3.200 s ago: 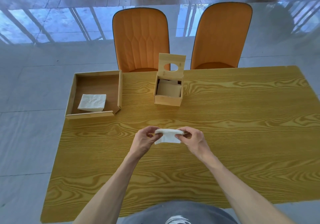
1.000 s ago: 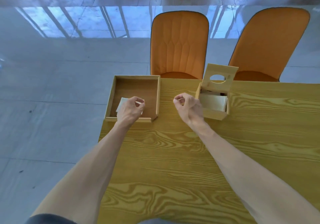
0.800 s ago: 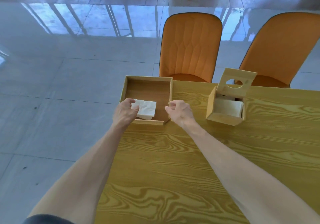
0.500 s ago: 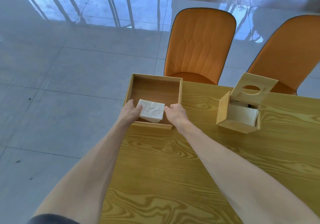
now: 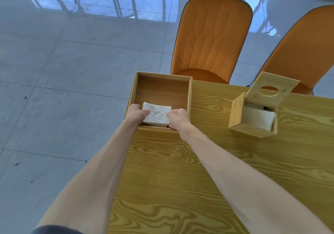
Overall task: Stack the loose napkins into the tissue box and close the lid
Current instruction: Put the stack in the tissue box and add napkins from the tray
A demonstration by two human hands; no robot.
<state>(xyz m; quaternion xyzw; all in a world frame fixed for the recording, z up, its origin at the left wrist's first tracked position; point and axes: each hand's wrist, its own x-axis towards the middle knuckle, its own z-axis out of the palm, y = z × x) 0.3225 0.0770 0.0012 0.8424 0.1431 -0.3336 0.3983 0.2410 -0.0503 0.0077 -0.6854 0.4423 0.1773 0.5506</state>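
Seen from above, one wooden table [image 5: 207, 170] bears one open wooden tray [image 5: 188, 96] at its left corner and one tissue box [image 5: 236, 114] to the tray's right, lid [image 5: 271, 89] raised, white napkins inside; two orange chairs [image 5: 211, 40] stand behind. Inside the tray, the left hand [image 5: 136, 113] and right hand [image 5: 178, 119] each pinch an edge of one napkin stack [image 5: 157, 115]. Half a second ago the hands held it similarly; the camera has since tilted down.

A small stack of white napkins [image 5: 156, 114] lay at the near edge of a shallow wooden tray. To its right on the worktop stood the wooden tissue box [image 5: 252, 118], its lid [image 5: 271, 88] with a round hole tilted open and white napkins inside.
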